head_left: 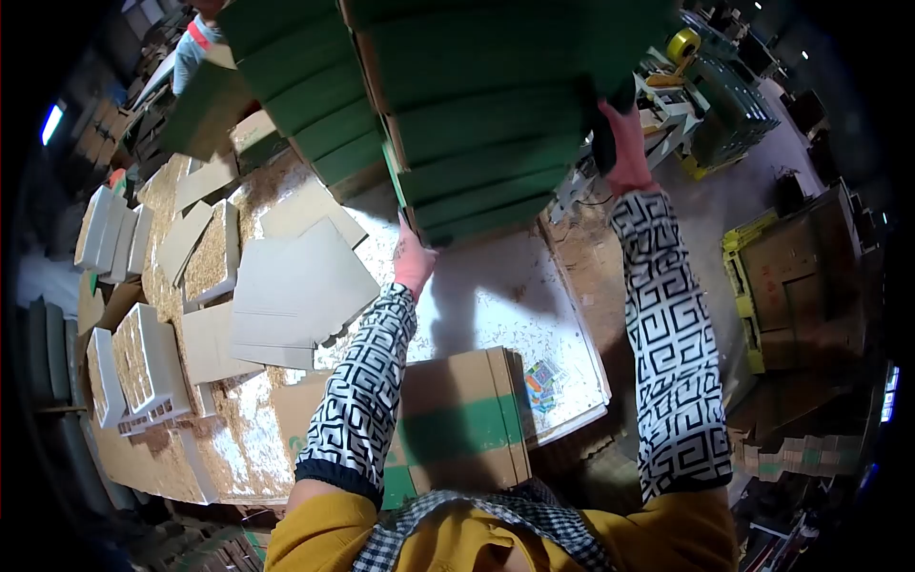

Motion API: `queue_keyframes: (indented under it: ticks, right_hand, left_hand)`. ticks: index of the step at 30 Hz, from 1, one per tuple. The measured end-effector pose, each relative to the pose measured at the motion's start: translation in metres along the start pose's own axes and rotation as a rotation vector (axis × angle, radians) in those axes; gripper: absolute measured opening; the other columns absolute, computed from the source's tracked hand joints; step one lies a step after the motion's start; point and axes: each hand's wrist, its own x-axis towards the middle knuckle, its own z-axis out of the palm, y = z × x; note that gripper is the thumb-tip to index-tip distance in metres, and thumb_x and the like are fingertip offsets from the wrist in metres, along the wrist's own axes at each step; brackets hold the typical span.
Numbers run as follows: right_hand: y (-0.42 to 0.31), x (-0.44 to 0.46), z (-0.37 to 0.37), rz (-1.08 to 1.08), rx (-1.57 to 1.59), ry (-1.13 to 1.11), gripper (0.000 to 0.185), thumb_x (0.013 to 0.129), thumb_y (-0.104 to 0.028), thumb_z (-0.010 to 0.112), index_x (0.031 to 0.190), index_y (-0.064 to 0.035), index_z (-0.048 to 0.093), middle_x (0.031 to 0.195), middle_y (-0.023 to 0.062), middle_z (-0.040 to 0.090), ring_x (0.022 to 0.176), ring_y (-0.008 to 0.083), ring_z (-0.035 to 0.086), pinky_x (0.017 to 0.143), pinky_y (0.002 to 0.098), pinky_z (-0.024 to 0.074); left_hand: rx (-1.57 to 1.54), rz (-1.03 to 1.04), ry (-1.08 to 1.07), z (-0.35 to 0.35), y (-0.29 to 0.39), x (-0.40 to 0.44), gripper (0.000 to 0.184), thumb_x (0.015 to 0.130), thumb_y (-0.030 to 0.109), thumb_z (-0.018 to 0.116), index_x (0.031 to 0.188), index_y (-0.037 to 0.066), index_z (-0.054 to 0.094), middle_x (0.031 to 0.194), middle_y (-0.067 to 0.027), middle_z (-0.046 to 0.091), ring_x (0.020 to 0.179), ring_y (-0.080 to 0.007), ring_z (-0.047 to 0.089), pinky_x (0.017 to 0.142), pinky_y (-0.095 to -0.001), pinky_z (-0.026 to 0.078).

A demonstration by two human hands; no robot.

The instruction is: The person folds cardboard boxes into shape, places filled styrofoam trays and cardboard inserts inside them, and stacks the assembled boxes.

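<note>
A tall stack of green cardboard boxes (486,143) fills the top middle of the head view, close in front of me. My left hand (416,261) is closed on the lower left corner of this stack. Up at its right side, my right hand (624,143) presses against the boxes, its fingers partly hidden in dark shadow. Both hands look pink, with dark patches at the fingers. Left of the gripped stack stands another column of green boxes (295,86). Below my arms lies a brown carton with a green band (457,419).
Flat cardboard sheets (295,286) and white trays (157,362) with brown flakes cover the left side. A white board (562,334) carries a small colourful printed piece (543,381). A yellow-edged pallet load (791,286) stands right. Another person (195,52) is at the upper left.
</note>
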Motion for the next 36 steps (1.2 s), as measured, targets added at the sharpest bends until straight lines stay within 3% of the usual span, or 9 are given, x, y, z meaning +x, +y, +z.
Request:
queue_keyframes:
  ticks: [10,12,15,17,19,23,27,33,36]
  right_hand:
    - [0.048,0.053,-0.022,-0.208,-0.369,0.055,0.055,0.087,-0.025,0.064,0.132,0.0005,0.045,0.116,0.0127,0.061,0.1,0.0208,0.058,0.087,0.0315,0.0439]
    - [0.072,0.077,-0.051,-0.065,-0.564,-0.051,0.076,0.082,-0.027,0.071,0.144,-0.0111,0.029,0.128,0.0117,0.053,0.113,0.0247,0.053,0.094,0.0349,0.0443]
    - [0.02,-0.017,-0.011,0.052,-0.07,0.063,0.064,0.088,-0.022,0.065,0.142,-0.0088,0.034,0.128,0.0091,0.054,0.112,0.0215,0.054,0.094,0.0331,0.044]
    - [0.02,-0.08,-0.022,0.022,-0.301,0.012,0.054,0.092,-0.019,0.06,0.14,-0.0064,0.039,0.127,0.0071,0.055,0.111,0.0184,0.054,0.094,0.0304,0.0431]
    - [0.04,-0.168,-0.036,0.497,-0.234,0.134,0.045,0.094,-0.025,0.058,0.134,-0.0052,0.049,0.128,0.0078,0.057,0.115,0.0181,0.053,0.098,0.0286,0.0404]
    - [0.113,-0.34,-0.061,0.485,-0.766,-0.49,0.049,0.096,-0.026,0.051,0.134,0.0043,0.041,0.137,0.0219,0.045,0.125,0.032,0.046,0.105,0.0348,0.0368]
    - [0.116,-0.427,0.014,0.591,-1.197,-0.426,0.096,0.088,-0.048,0.058,0.147,0.0048,0.005,0.148,0.0315,0.021,0.138,0.044,0.02,0.113,0.0473,0.0209]
    - [0.098,-0.438,0.078,0.594,-1.048,-0.643,0.096,0.087,-0.048,0.059,0.148,0.0027,0.005,0.148,0.0313,0.019,0.138,0.0469,0.018,0.112,0.0499,0.0194]
    - [0.064,-0.418,0.101,0.44,-0.958,-0.476,0.083,0.09,-0.043,0.056,0.146,0.0044,0.017,0.141,0.0291,0.035,0.129,0.0406,0.038,0.105,0.046,0.0336]
  left_hand:
    - [0.141,-0.104,-0.109,0.026,-0.022,0.056,0.093,0.076,0.027,0.075,0.143,-0.007,0.019,0.128,-0.029,0.051,0.116,-0.0385,0.053,0.099,-0.0388,0.043]
    - [0.164,-0.144,-0.153,0.019,-0.025,0.049,0.092,0.079,0.033,0.071,0.143,-0.007,0.019,0.133,-0.0305,0.046,0.121,-0.0387,0.049,0.102,-0.0388,0.04]
    - [0.053,-0.115,-0.052,-0.017,-0.024,-0.005,0.084,0.08,0.035,0.068,0.141,-0.006,0.026,0.135,-0.0293,0.044,0.125,-0.0379,0.045,0.105,-0.0399,0.037]
    - [-0.105,-0.032,-0.025,-0.078,-0.023,-0.068,0.08,0.079,0.035,0.07,0.137,-0.005,0.033,0.134,-0.0266,0.045,0.123,-0.0377,0.045,0.105,-0.0412,0.036]
    - [0.212,0.15,0.209,-0.145,-0.058,-0.134,0.074,0.081,0.036,0.069,0.133,-0.005,0.039,0.133,-0.0255,0.045,0.121,-0.0375,0.046,0.103,-0.0423,0.037]
    - [0.893,-0.383,0.428,-0.25,-0.174,-0.253,0.068,0.088,0.043,0.059,0.131,-0.008,0.042,0.13,-0.0277,0.047,0.117,-0.0377,0.049,0.098,-0.041,0.041]
    - [-0.003,-0.543,0.066,-0.241,-0.191,-0.336,0.061,0.093,0.043,0.052,0.129,-0.006,0.045,0.116,-0.0255,0.059,0.107,-0.037,0.057,0.091,-0.0395,0.044]
    - [-0.166,-0.508,0.444,-0.27,-0.186,-0.416,0.048,0.096,0.028,0.052,0.131,-0.004,0.046,0.119,-0.0194,0.059,0.109,-0.0254,0.056,0.091,-0.0336,0.044]
    - [-0.175,-0.259,0.679,-0.306,-0.165,-0.408,0.044,0.096,0.025,0.054,0.128,-0.005,0.05,0.115,-0.0163,0.062,0.105,-0.0211,0.057,0.091,-0.0318,0.044]
